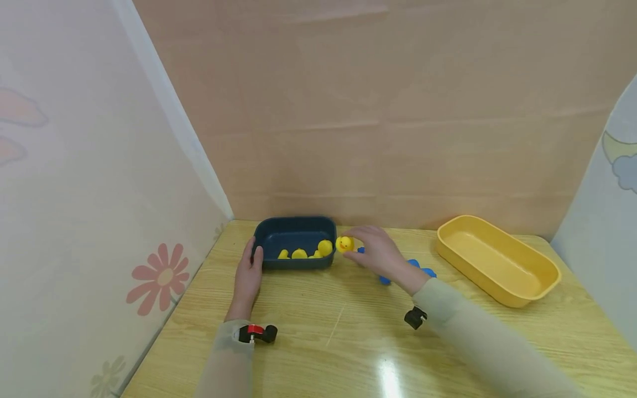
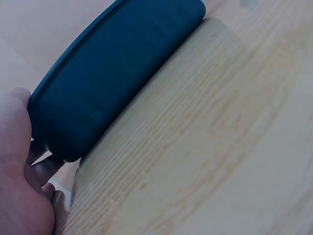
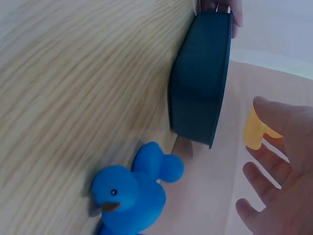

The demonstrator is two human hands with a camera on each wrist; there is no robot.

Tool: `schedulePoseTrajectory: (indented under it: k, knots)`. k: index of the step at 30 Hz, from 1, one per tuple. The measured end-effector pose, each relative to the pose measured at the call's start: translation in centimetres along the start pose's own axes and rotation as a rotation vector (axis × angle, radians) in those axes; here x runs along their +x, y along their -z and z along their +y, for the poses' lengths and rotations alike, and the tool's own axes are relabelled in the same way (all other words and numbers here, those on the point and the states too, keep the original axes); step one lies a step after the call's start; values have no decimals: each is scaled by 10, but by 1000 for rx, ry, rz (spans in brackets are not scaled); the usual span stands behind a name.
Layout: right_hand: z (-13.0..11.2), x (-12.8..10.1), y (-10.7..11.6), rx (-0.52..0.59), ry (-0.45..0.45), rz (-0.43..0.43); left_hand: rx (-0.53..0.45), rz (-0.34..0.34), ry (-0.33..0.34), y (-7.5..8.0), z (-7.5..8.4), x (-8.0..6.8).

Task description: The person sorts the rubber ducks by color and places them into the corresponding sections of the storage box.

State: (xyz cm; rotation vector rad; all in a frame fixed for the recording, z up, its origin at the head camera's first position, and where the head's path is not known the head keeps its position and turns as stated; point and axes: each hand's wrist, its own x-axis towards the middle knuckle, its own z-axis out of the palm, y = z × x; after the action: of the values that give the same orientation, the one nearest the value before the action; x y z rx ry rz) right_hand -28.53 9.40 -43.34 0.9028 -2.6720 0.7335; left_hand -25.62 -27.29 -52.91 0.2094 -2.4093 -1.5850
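My right hand [image 1: 378, 251] pinches a yellow rubber duck [image 1: 345, 244] between thumb and fingers, just off the right end of a dark blue tray [image 1: 297, 265]. In the right wrist view only part of the yellow duck [image 3: 254, 129] shows; the other fingers of that hand [image 3: 288, 171] are spread and bent. Several yellow ducks [image 1: 299, 254] lie inside the tray along its near wall. At the tray's left end, my left hand [image 1: 248, 276] grips the wall, thumb by the rim in the left wrist view. Blue rubber ducks [image 3: 129, 193] sit on the table under the right hand.
A yellow tray [image 1: 490, 265] stands at an angle on the right of the wooden table [image 1: 318, 320]. Behind the table rises a pinkish-brown backdrop [image 1: 378, 110], with a flower-printed white sheet [image 1: 109, 193] on the left. Both wrists carry small black devices.
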Motion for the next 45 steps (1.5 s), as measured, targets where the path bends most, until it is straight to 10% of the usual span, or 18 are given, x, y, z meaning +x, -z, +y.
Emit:
schedulePoseTrajectory:
  k: [22, 45]
  knots:
    - [-25, 47, -40, 80, -100, -35, -8, -1, -3, 0, 2, -2]
    - [-23, 32, -39, 148, -141, -65, 8, 4, 11, -1, 3, 1]
